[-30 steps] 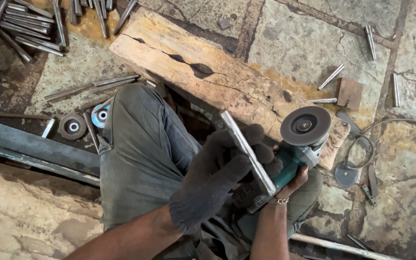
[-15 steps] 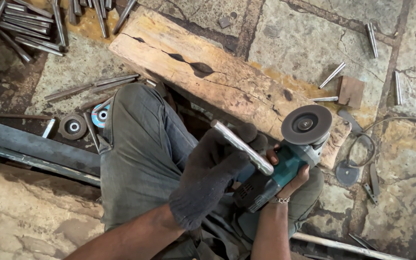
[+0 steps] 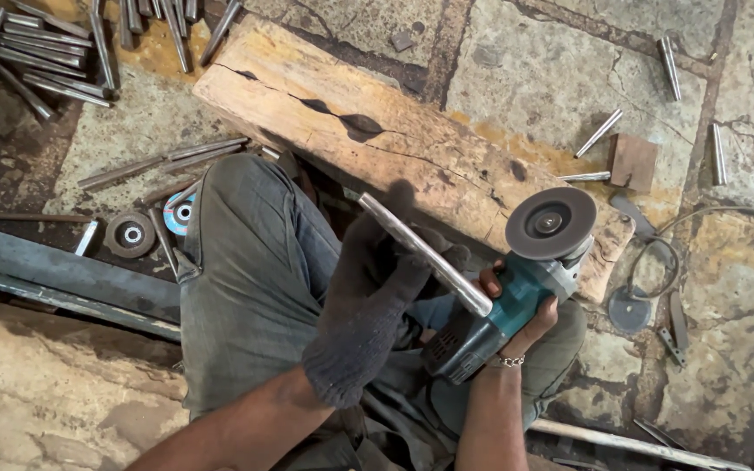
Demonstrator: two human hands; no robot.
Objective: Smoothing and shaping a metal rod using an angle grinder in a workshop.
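Observation:
My left hand [image 3: 368, 301], in a dark grey knitted glove, grips a short shiny metal tube [image 3: 425, 255] that slants from upper left to lower right. My bare right hand [image 3: 521, 318] holds a teal angle grinder [image 3: 503, 314] by its body. The grinder's dark disc [image 3: 551, 223] faces up, just right of the tube and over the edge of a cracked wooden beam [image 3: 342, 113]. The tube's lower end lies close to the grinder body. My knee in grey trousers [image 3: 246, 262] is below the left hand.
Several cut metal tubes [image 3: 41, 52] lie heaped at the top left and scattered on the stone floor at right. Spare grinding discs [image 3: 131, 234] sit left of my knee beside a long steel bar [image 3: 63, 270]. A power cord [image 3: 682, 235] loops at right.
My left hand has turned the tube from steeper to flatter, then shifted it slightly up and left. The grinder has stayed about where it was.

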